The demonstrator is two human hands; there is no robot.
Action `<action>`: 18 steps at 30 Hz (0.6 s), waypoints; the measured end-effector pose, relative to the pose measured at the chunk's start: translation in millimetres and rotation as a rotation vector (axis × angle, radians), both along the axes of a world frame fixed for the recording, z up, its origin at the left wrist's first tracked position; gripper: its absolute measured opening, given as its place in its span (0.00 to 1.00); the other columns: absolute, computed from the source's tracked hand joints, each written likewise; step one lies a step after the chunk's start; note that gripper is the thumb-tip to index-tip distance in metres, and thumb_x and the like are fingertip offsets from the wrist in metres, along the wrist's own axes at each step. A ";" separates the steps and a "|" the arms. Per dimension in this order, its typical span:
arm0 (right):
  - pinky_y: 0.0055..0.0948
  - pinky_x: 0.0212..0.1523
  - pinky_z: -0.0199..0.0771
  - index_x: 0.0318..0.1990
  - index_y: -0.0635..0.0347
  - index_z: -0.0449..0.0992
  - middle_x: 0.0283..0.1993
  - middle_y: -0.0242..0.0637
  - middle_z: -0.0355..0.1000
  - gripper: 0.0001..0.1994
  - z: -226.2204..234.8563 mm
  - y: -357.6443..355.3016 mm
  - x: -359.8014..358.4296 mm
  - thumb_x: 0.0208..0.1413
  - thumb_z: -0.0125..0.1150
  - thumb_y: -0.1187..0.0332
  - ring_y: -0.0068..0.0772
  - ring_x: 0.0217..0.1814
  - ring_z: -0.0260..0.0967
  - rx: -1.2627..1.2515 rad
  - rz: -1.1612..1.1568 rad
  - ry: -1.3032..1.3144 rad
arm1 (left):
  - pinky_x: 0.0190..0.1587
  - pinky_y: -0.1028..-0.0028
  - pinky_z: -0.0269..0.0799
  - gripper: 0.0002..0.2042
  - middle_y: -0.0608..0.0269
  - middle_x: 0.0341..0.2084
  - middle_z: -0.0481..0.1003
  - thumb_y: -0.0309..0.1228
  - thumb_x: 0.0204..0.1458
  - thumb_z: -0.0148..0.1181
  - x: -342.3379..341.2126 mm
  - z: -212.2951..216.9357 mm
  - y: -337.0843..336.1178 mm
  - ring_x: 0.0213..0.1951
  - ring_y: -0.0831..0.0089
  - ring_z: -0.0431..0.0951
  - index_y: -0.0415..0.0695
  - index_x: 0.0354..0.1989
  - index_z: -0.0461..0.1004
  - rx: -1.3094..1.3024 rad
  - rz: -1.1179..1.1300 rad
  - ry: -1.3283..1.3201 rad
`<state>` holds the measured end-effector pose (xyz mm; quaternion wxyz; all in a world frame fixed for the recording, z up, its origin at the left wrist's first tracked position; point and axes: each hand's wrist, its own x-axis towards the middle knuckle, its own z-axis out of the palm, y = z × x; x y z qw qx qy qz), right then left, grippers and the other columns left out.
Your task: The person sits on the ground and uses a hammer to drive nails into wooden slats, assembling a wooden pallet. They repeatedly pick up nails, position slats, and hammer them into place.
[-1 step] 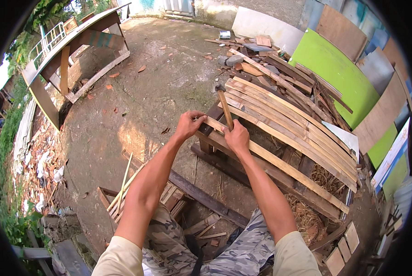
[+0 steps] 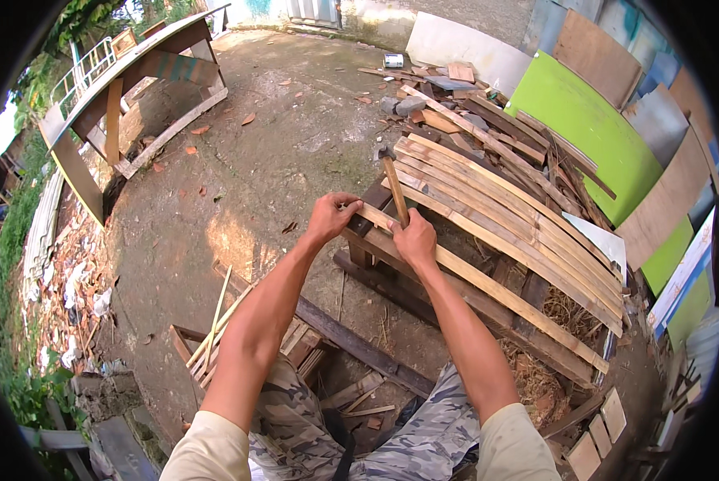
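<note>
A long pale wooden slat lies along the near side of a dark timber frame. At its far-left end is my left hand, its fingers closed on the slat's tip; whether a nail is also between them is too small to see. My right hand is wrapped round the wooden handle of a hammer. The hammer stands head up, tilted slightly left, and the hand rests over the same slat. Beyond it, several more slats lie side by side across the frame.
Scrap wood and stones are heaped behind the frame, near a leaning green board. A dark beam and a wooden crate with thin sticks lie by my legs. A wooden table-like structure stands far left.
</note>
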<state>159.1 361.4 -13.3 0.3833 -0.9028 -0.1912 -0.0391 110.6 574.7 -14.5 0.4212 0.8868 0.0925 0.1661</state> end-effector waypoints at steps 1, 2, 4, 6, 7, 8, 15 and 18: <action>0.53 0.40 0.71 0.35 0.65 0.72 0.31 0.55 0.75 0.20 1.2 -0.3 4.9 0.54 0.69 0.56 0.64 0.39 0.74 -0.009 -0.008 0.026 | 0.51 0.64 0.75 0.15 0.50 0.41 0.83 0.41 0.56 0.66 3.1 4.9 -0.4 0.46 0.59 0.82 0.43 0.44 0.84 -0.003 0.016 0.022; 0.52 0.40 0.71 0.36 0.65 0.72 0.31 0.55 0.75 0.20 1.2 1.5 7.5 0.54 0.69 0.54 0.62 0.38 0.75 0.004 -0.021 0.008 | 0.52 0.63 0.75 0.15 0.50 0.42 0.83 0.41 0.56 0.66 6.2 9.6 -1.4 0.47 0.58 0.82 0.43 0.43 0.85 -0.006 0.032 0.043; 0.52 0.40 0.71 0.36 0.65 0.72 0.31 0.54 0.75 0.20 1.2 3.2 9.6 0.54 0.69 0.54 0.62 0.38 0.75 0.010 -0.014 0.001 | 0.52 0.63 0.74 0.15 0.49 0.43 0.82 0.42 0.55 0.66 8.4 13.2 0.5 0.48 0.56 0.81 0.44 0.43 0.85 0.008 0.035 0.051; 0.52 0.39 0.71 0.36 0.64 0.72 0.30 0.54 0.75 0.20 0.7 5.0 7.9 0.54 0.69 0.55 0.62 0.37 0.74 0.015 -0.006 -0.006 | 0.52 0.63 0.74 0.15 0.49 0.42 0.82 0.42 0.55 0.66 7.8 11.2 4.4 0.47 0.56 0.81 0.44 0.43 0.85 0.043 0.009 0.023; 0.52 0.39 0.71 0.36 0.64 0.72 0.30 0.54 0.75 0.20 -0.5 4.5 7.4 0.54 0.69 0.55 0.61 0.37 0.74 0.018 -0.006 -0.011 | 0.52 0.62 0.74 0.15 0.48 0.42 0.82 0.42 0.55 0.67 7.8 10.7 4.8 0.47 0.55 0.81 0.44 0.43 0.85 0.049 0.004 0.020; 0.51 0.39 0.71 0.36 0.64 0.72 0.30 0.54 0.75 0.20 -1.6 4.0 7.0 0.54 0.69 0.55 0.61 0.37 0.74 0.020 -0.005 -0.015 | 0.52 0.62 0.74 0.15 0.48 0.41 0.82 0.42 0.55 0.67 7.7 10.2 5.0 0.46 0.54 0.81 0.44 0.43 0.85 0.055 -0.002 0.018; 0.53 0.41 0.73 0.37 0.65 0.73 0.33 0.56 0.77 0.18 5.7 2.4 5.3 0.55 0.69 0.57 0.64 0.40 0.75 -0.003 0.000 0.023 | 0.51 0.61 0.74 0.15 0.49 0.41 0.82 0.42 0.56 0.67 5.4 12.6 -3.7 0.46 0.54 0.80 0.44 0.42 0.85 0.077 0.036 0.009; 0.53 0.40 0.72 0.36 0.64 0.73 0.32 0.55 0.76 0.19 10.1 2.4 2.7 0.56 0.68 0.56 0.63 0.39 0.75 0.023 -0.004 0.042 | 0.51 0.60 0.74 0.14 0.50 0.40 0.82 0.41 0.56 0.66 6.6 14.1 -4.2 0.46 0.54 0.80 0.43 0.43 0.85 0.093 0.024 0.003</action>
